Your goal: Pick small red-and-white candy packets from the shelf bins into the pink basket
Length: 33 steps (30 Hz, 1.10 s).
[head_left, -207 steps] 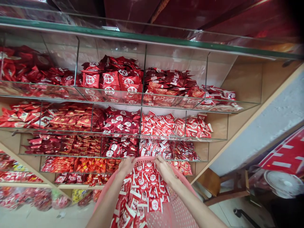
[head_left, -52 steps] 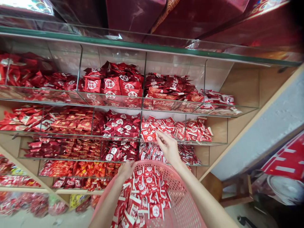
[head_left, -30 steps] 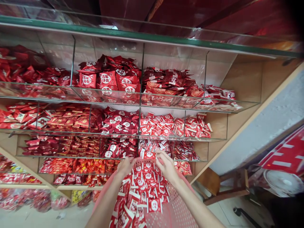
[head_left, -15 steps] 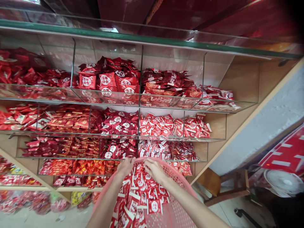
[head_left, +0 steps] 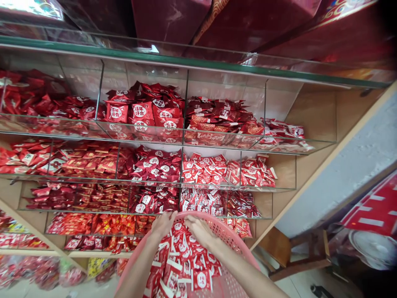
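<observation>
A pink perforated basket [head_left: 231, 242] full of small red-and-white packets [head_left: 190, 260] sits low in the middle of the view. My left hand [head_left: 163, 223] is closed on the basket's far rim. My right hand [head_left: 200, 229] lies inside the basket on the packets, fingers curled down among them; what they hold is hidden. Just beyond the basket rises a stepped glass shelf [head_left: 217, 186], and one compartment holds matching red-and-white packets [head_left: 204, 171].
Glass dividers split the tiers into bins of red sweets, dark red packets [head_left: 155, 163] to the left. A wooden stool [head_left: 291, 256] stands at lower right near a grey wall [head_left: 350, 165]. Large red boxes [head_left: 173, 16] rest on top.
My right hand reached up to the shelf bin with a packet, then came back down into the basket. My left hand stayed on the rim. The view tilted slightly.
</observation>
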Motion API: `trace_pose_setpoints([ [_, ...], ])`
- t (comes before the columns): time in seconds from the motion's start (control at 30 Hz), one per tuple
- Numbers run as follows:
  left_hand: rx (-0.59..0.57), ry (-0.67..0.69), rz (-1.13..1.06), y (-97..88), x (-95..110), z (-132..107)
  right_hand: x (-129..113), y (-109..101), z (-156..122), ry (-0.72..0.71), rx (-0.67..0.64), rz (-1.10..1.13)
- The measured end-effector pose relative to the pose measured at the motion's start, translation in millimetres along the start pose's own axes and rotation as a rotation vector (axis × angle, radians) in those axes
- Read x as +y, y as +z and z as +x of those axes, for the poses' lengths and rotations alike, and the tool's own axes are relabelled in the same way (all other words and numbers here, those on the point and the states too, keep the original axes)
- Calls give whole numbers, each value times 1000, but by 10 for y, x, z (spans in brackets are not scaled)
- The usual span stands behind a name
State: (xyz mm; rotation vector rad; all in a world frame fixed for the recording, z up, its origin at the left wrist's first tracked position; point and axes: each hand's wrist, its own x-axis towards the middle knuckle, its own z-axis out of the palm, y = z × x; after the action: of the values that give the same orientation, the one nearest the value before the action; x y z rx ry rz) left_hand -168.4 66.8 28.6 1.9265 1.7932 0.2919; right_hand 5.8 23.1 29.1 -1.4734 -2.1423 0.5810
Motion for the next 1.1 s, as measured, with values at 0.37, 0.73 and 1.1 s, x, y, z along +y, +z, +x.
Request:
trace_pose_setpoints([
  [0.37, 7, -11, -8, 1, 4, -3, -212, -749, 131, -470, 368, -184],
  [0.73, 9, -3, 8, -16, 14, -31, 186, -1851, 798, -30, 304, -631],
  [1.1, -13, -10, 3, -11, 10, -5, 287, -1891, 950, -222, 84, -692],
])
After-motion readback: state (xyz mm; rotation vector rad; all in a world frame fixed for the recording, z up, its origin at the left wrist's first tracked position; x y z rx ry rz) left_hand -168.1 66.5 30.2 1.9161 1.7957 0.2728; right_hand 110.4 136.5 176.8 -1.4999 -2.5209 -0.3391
